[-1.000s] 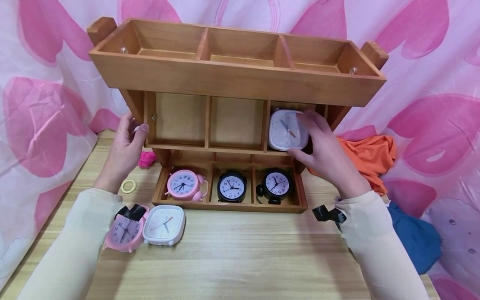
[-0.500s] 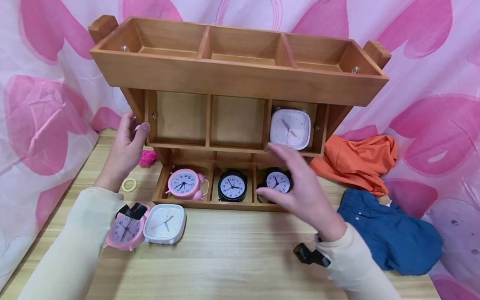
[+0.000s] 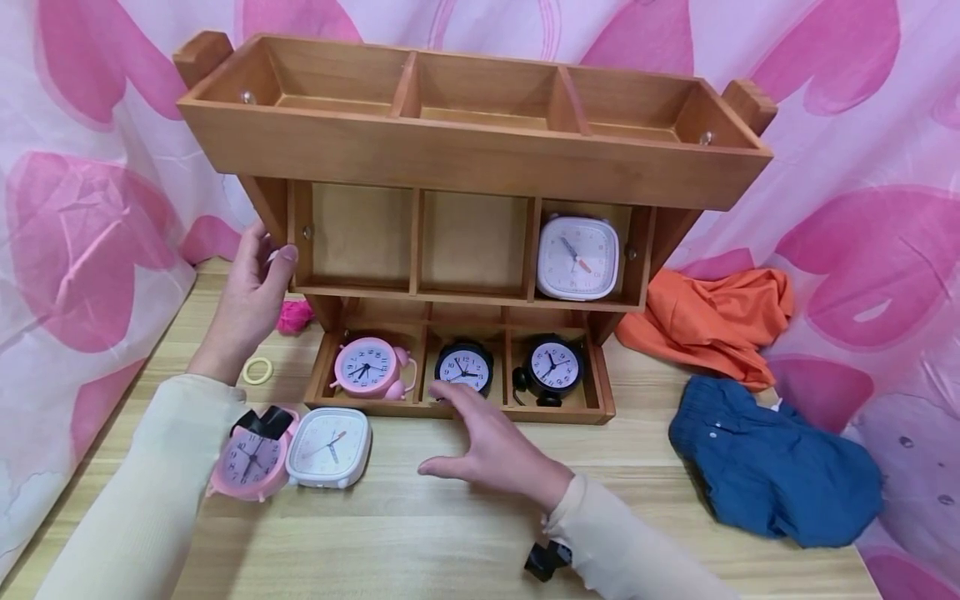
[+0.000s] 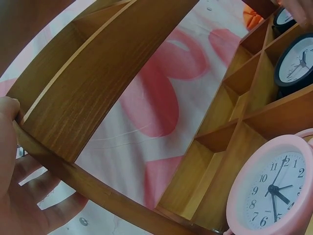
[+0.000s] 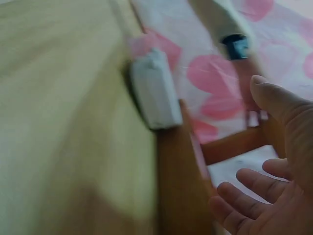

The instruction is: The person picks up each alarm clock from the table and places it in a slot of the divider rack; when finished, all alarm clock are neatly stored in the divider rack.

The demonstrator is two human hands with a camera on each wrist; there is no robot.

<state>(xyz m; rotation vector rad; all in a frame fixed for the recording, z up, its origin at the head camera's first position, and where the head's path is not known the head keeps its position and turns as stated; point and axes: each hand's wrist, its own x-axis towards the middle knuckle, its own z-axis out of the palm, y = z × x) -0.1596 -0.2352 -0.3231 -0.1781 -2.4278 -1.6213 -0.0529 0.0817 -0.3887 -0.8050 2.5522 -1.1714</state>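
My left hand [image 3: 251, 292] holds the left side of a three-tier wooden shelf [image 3: 472, 154]; in the left wrist view its thumb and fingers lie on either side of the frame. My right hand [image 3: 498, 442], fingers spread, holds nothing in front of the bottom tier. It partly covers a black alarm clock [image 3: 463, 367]. A white square clock [image 3: 577, 258] stands in the right middle compartment. Below it sits another black clock [image 3: 553, 367], and a pink alarm clock [image 3: 367, 368] occupies the bottom left compartment. Another white square clock [image 3: 330, 448] lies on the table beside a second pink clock [image 3: 251, 462].
On the right lie an orange cloth [image 3: 712, 321] and blue shorts [image 3: 780, 467]. A yellow ring [image 3: 257, 371] and a magenta bundle [image 3: 295, 317] are left of the shelf. Behind hangs a pink floral curtain [image 3: 855, 225].
My right hand has let go of the white square clock in the right middle compartment and moved down and left, toward the table clocks. The left hand stays on the shelf.
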